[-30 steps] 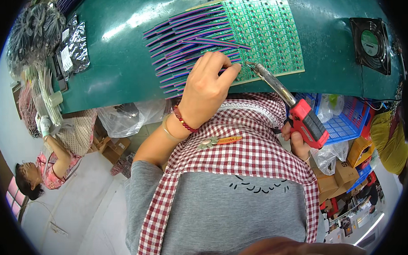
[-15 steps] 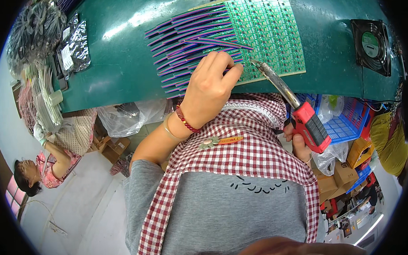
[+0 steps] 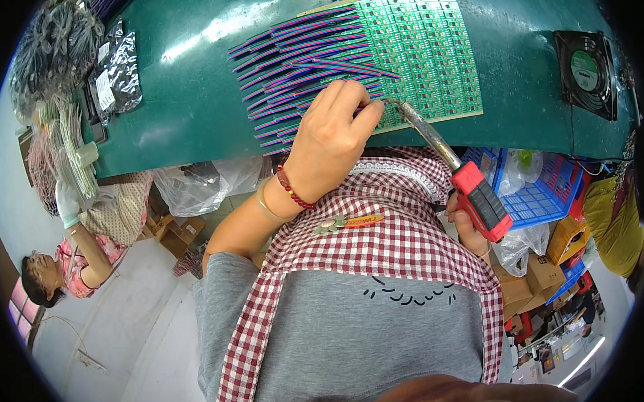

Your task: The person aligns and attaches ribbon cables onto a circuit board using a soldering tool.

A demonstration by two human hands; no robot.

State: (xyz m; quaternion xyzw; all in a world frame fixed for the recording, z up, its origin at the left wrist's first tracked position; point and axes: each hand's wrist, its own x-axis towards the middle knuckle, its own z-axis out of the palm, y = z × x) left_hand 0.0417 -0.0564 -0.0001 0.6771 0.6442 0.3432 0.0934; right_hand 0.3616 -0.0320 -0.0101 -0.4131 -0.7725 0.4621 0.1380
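A green circuit board panel (image 3: 430, 55) lies on the table, with rows of small components. Several multicolored ribbon cables (image 3: 316, 42) run out from its left side, and one lies slanting across the others. My left hand (image 3: 337, 126) is closed over the near cables at the board's edge, pinching a ribbon cable whose held end is hidden by the fingers. My right hand (image 3: 470, 231) is wrapped round the red and black handle of a soldering iron (image 3: 481, 199). The iron's tip is close by my left fingertips, over the near part of the board; contact is too small to tell.
A black fan (image 3: 586, 73) stands at the right of the green table (image 3: 190, 78). Bagged cables (image 3: 58, 54) and wire bundles (image 3: 72, 149) lie at the left, near a co-worker (image 3: 83, 255) in a glove. Blue crates (image 3: 541, 193) and cardboard boxes (image 3: 534, 286) are below right.
The soldering iron has moved a little left, its tip now beside my left fingertips. My left hand has barely moved. The co-worker's gloved hand has shifted slightly.
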